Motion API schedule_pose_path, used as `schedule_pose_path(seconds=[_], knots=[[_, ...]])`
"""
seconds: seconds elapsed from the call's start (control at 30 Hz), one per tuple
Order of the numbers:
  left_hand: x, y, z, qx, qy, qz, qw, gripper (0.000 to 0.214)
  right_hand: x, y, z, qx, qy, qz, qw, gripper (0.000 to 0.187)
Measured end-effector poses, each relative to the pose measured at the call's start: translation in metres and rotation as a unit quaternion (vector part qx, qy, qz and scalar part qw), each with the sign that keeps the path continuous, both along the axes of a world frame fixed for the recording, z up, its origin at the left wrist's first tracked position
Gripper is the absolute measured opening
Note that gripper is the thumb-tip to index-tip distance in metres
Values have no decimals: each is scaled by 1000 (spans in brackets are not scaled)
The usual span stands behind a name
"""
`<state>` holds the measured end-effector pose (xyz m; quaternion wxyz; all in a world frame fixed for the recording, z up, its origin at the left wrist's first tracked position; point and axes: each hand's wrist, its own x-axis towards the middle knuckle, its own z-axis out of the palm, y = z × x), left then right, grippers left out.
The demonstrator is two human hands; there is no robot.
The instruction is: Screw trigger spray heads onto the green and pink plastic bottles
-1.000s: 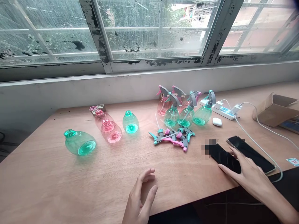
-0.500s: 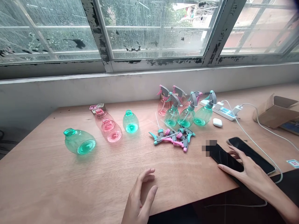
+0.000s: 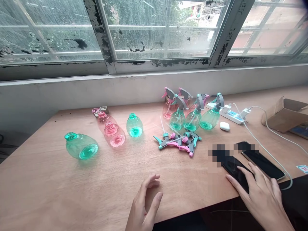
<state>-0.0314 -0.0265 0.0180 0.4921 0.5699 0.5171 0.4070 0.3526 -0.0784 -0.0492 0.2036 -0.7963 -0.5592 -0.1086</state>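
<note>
My left hand (image 3: 143, 205) rests open on the wooden table (image 3: 48, 189) near its front edge, fingers loosely curled, holding nothing. My right hand (image 3: 261, 192) lies flat and open on a dark phone (image 3: 234, 166), fingers spread. A second phone (image 3: 264, 163) lies just right of it. A pile of loose spray triggers (image 3: 179, 141) sits mid-table. Behind it stand several capped spray bottles (image 3: 192, 117). Capless bottles lie to the left: a green one (image 3: 81, 146), two pink ones (image 3: 113, 133), and a small green one (image 3: 134, 125).
A white power strip (image 3: 231, 114) with a white cable (image 3: 267, 141) runs along the right. A white earbud case (image 3: 224, 126) lies near it. A cardboard box (image 3: 284, 114) stands at the far right. A windowsill and window back the table.
My right hand has slid back toward the table's front edge along the dark phone. My left hand has stayed in place.
</note>
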Motion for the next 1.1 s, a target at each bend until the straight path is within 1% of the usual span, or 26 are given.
schedule_pose_path(seconds=[0.07, 0.13, 0.17, 0.23, 0.3, 0.37, 0.47, 0.63, 0.73, 0.93, 1.0, 1.1], knots=[[0, 0, 0, -1, 0, -2, 1000, 35, -4, 17, 7, -18, -3, 28, 999, 87], [0, 0, 0, -5, 2, -2, 1000, 35, -4, 34, 15, -20, 38, 72, 996, 85], [-1, 0, -1, -7, 3, -3, 1000, 35, -3, 40, 19, -10, 64, 77, 995, 89], [-2, 1, -2, -12, 4, -8, 1000, 36, 2, 47, 27, 9, 95, 43, 994, 103], [-3, 1, -3, -13, 4, -14, 1000, 35, 11, 45, 31, -8, 104, -8, 995, 114], [-3, 1, -4, -10, 4, -18, 1000, 35, 21, 38, 31, -53, 116, -31, 991, 116], [-4, 1, -4, -10, 4, -19, 1000, 35, 30, 28, 27, -93, 117, -30, 988, 111], [-3, 1, -3, -14, 4, -18, 1000, 35, 33, 27, 21, -91, 109, -35, 989, 105], [-3, 1, -3, -15, 6, -16, 1000, 35, 33, 31, 22, -77, 92, -53, 991, 105], [-3, 1, -6, -13, 16, -9, 1000, 37, 35, 39, 26, 12, -8, -59, 998, 115], [-3, 2, -7, -13, 18, -10, 1000, 37, 37, 36, 23, 24, -9, -44, 999, 115], [-2, 2, -8, -11, 15, -9, 1000, 37, 42, 23, 17, 51, -8, -19, 998, 109]])
